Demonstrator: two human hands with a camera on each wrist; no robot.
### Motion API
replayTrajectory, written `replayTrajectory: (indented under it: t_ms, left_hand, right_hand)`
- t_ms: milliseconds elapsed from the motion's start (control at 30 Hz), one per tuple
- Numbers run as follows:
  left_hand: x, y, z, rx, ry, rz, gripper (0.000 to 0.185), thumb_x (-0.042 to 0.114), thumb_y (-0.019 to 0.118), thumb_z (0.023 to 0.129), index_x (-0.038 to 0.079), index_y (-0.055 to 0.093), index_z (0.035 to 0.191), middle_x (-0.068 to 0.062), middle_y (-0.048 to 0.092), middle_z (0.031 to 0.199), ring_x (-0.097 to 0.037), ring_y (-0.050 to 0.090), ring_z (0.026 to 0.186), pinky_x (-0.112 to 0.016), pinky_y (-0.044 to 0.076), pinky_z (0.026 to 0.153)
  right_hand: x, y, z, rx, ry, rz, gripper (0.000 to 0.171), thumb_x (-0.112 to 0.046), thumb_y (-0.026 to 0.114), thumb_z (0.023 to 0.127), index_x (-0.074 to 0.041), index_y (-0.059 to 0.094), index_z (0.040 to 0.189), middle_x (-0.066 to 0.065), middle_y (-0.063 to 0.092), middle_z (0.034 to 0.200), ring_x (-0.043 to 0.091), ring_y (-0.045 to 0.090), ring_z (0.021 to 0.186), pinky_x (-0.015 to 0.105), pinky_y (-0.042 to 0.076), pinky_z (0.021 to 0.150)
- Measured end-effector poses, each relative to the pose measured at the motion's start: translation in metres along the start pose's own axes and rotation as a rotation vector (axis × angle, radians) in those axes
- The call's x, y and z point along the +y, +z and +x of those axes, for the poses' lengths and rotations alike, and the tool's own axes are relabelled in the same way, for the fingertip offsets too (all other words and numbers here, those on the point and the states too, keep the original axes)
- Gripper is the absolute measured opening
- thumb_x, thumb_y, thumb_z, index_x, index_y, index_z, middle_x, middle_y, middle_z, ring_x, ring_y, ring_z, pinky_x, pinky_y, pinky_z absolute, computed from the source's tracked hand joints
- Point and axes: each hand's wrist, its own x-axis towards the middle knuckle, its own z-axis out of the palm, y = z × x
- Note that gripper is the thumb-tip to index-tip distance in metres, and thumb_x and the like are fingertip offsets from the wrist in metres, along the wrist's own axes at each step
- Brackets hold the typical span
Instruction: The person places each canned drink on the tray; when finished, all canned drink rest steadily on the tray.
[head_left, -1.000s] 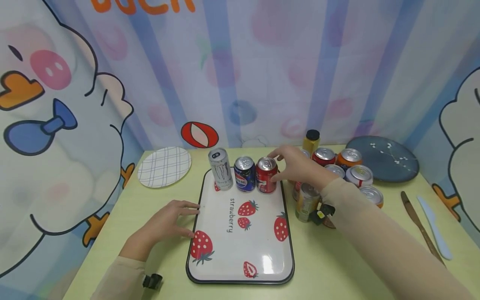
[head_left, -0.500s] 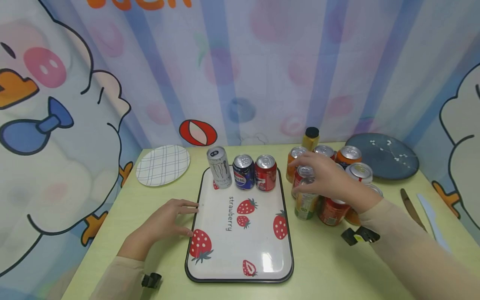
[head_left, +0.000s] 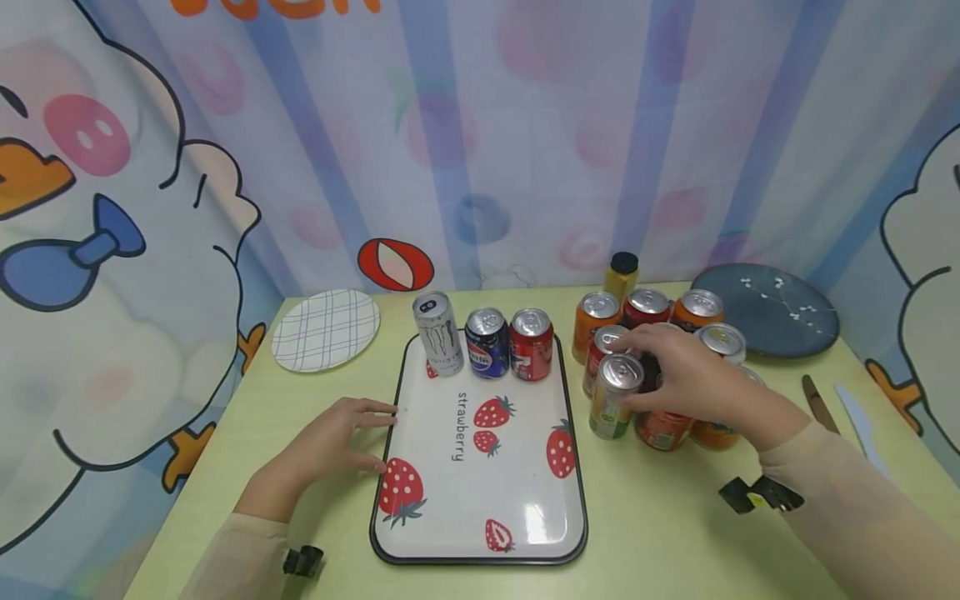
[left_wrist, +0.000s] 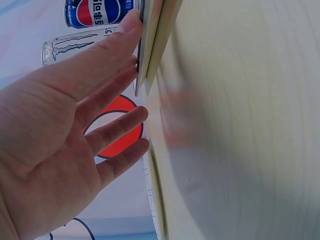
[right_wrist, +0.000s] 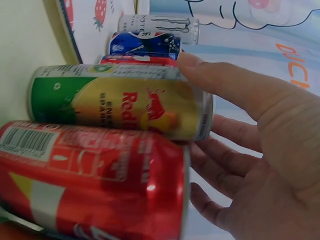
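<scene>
At the strawberry-print tray's [head_left: 480, 546] left edge, my left hand [head_left: 330, 446] rests with fingers spread, fingertips right at the rim. In the left wrist view the thumb [left_wrist: 131, 22] lies along that rim. My right hand [head_left: 682, 371] reaches round the upper part of an upright gold-and-green Red Bull can [right_wrist: 120, 102]. Its thumb is at the near side and the other fingers are behind, partly hidden. A silver Monster can [head_left: 441, 337], a blue Pepsi can [head_left: 487, 346] and a red can [head_left: 532, 350] stand in a row along the tray's far end.
Several more cans crowd around the right hand, including a red Coke can [right_wrist: 100, 175] and an orange can [head_left: 596, 329]. Behind them stands a black-capped bottle [head_left: 621, 279]. A checked plate [head_left: 326, 332], a dark plate [head_left: 772, 308], a brown knife [head_left: 819, 404] and a white knife [head_left: 862, 429] lie around.
My right hand has let go of the red can at the tray's far end and moved right and nearer, to the Red Bull can. The left hand has stayed at the tray's edge.
</scene>
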Motion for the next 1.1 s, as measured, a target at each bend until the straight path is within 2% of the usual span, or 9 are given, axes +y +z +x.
replayTrajectory:
  t_ms: [167, 367, 533, 633, 733, 900, 1100]
  left_hand:
    - [-0.001, 0.001, -0.001, 0.002, -0.004, 0.003, 0.068, 0.036, 0.095, 0.072, 0.013, 0.072, 0.132, -0.004, 0.063, 0.144, -0.037, 0.052, 0.137, -0.059, 0.044, 0.116]
    - [-0.001, 0.002, -0.002, 0.001, 0.001, -0.006, 0.069, 0.035, 0.095, 0.072, 0.013, 0.072, 0.132, -0.004, 0.063, 0.144, -0.037, 0.051, 0.138, -0.059, 0.043, 0.116]
    - [0.001, 0.002, -0.003, -0.003, -0.007, -0.005, 0.069, 0.034, 0.095, 0.072, 0.013, 0.072, 0.133, -0.004, 0.063, 0.145, -0.037, 0.051, 0.138, -0.058, 0.043, 0.116]
    - [0.002, 0.001, -0.003, -0.003, -0.007, -0.001, 0.068, 0.034, 0.095, 0.072, 0.012, 0.072, 0.133, -0.004, 0.063, 0.145, -0.037, 0.051, 0.137, -0.058, 0.043, 0.116]
    - [0.002, -0.001, -0.004, -0.003, -0.001, 0.004, 0.068, 0.033, 0.094, 0.073, 0.012, 0.072, 0.132, -0.005, 0.063, 0.144, -0.038, 0.052, 0.137, -0.059, 0.043, 0.116]
    - [0.001, -0.001, -0.004, -0.007, -0.005, 0.009, 0.068, 0.033, 0.094, 0.072, 0.012, 0.072, 0.133, -0.006, 0.063, 0.145, -0.038, 0.052, 0.137, -0.059, 0.043, 0.116]
    - [-0.001, 0.000, -0.001, -0.009, -0.006, 0.015, 0.069, 0.035, 0.094, 0.073, 0.014, 0.071, 0.134, -0.005, 0.062, 0.145, -0.036, 0.051, 0.138, -0.058, 0.043, 0.117]
  right_hand:
    - [0.005, 0.004, -0.001, 0.043, -0.019, 0.022, 0.049, -0.019, 0.091, 0.076, -0.009, 0.071, 0.120, 0.009, 0.071, 0.117, 0.026, 0.068, 0.107, 0.048, 0.060, 0.087]
    - [0.000, 0.008, 0.003, 0.063, 0.023, 0.048, 0.049, -0.020, 0.094, 0.070, -0.014, 0.072, 0.114, 0.000, 0.072, 0.104, 0.015, 0.065, 0.091, 0.037, 0.059, 0.078]
    - [-0.015, 0.011, 0.012, 0.089, -0.007, 0.103, 0.049, -0.019, 0.094, 0.071, -0.018, 0.072, 0.115, -0.003, 0.073, 0.106, 0.015, 0.067, 0.093, 0.037, 0.061, 0.079]
    - [-0.028, 0.015, 0.023, 0.106, -0.034, 0.146, 0.050, -0.018, 0.094, 0.071, -0.017, 0.072, 0.116, -0.003, 0.073, 0.109, 0.015, 0.069, 0.098, 0.037, 0.061, 0.080]
    - [-0.043, 0.023, 0.036, 0.111, -0.053, 0.197, 0.051, -0.018, 0.094, 0.070, -0.015, 0.072, 0.116, -0.002, 0.072, 0.106, 0.015, 0.065, 0.092, 0.035, 0.059, 0.073]
    - [-0.068, 0.047, 0.061, 0.129, -0.088, 0.266, 0.050, -0.018, 0.093, 0.070, -0.013, 0.073, 0.117, -0.002, 0.071, 0.105, 0.016, 0.065, 0.092, 0.037, 0.059, 0.077]
    - [-0.090, 0.074, 0.090, 0.135, -0.066, 0.316, 0.050, -0.018, 0.091, 0.072, -0.014, 0.073, 0.119, -0.002, 0.070, 0.107, 0.016, 0.065, 0.096, 0.034, 0.062, 0.081]
